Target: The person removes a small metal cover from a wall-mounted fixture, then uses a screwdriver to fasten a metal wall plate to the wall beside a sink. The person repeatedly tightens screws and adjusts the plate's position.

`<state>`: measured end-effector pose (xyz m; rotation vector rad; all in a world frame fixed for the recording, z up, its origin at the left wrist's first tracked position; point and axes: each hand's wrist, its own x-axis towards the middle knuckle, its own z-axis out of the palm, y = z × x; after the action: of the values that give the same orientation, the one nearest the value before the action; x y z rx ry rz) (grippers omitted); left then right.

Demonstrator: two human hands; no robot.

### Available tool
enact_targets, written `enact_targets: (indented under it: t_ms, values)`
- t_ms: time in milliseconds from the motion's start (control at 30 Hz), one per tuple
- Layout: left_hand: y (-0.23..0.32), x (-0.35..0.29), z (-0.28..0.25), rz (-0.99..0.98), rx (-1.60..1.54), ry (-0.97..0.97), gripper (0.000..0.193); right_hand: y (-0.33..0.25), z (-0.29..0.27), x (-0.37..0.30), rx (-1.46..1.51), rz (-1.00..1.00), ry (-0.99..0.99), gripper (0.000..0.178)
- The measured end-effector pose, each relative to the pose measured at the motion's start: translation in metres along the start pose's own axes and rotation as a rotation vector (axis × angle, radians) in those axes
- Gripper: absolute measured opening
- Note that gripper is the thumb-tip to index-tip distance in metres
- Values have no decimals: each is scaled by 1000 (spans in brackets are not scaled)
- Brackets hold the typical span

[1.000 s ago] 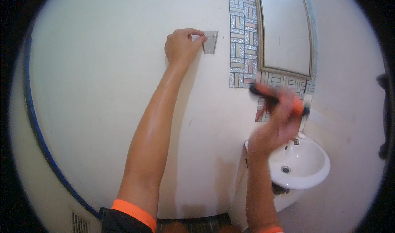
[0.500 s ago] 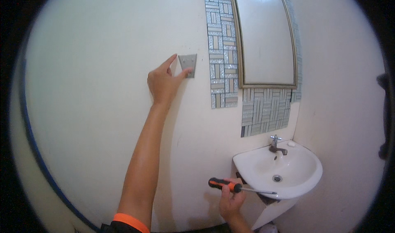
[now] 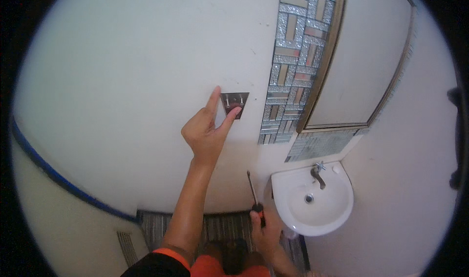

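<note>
- At the wall (image 3: 122, 81): left hand (image 3: 202, 130), digits apart, thumb still on shiny plate (image 3: 235, 101).
- Below: right hand (image 3: 267, 232), clamped on screwdriver (image 3: 257, 208), its tip now upward, formerly rightward.

The left hand (image 3: 205, 132) rests its thumb on a small tapered plate (image 3: 235, 100) against the pale wall (image 3: 122, 81), index finger by the plate's upper left corner. Nearer, to the right, the right hand (image 3: 267, 233) grips a screwdriver (image 3: 257, 208), shaft pointing away, left of a white sink (image 3: 326, 214).

Black-orange screwdriver (image 3: 257, 208), white sink (image 3: 320, 216), striped floor (image 3: 159, 226)
</note>
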<state>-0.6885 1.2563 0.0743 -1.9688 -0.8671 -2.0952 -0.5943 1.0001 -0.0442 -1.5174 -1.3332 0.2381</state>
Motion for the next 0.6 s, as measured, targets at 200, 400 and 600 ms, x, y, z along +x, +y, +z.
enact_targets:
  t_ms: [200, 400, 600]
  values:
    - [0, 18, -9, 77, 62, -100, 61, -89, -55, 73, -42, 35, -73, 36]
    - [1, 26, -9, -38, -33, -159, 48, -122, -54, 82, 87, 277, -78, 34]
    - [3, 28, -19, -128, 91, -399, 41, -142, -35, 79, 31, 321, 44, 29]
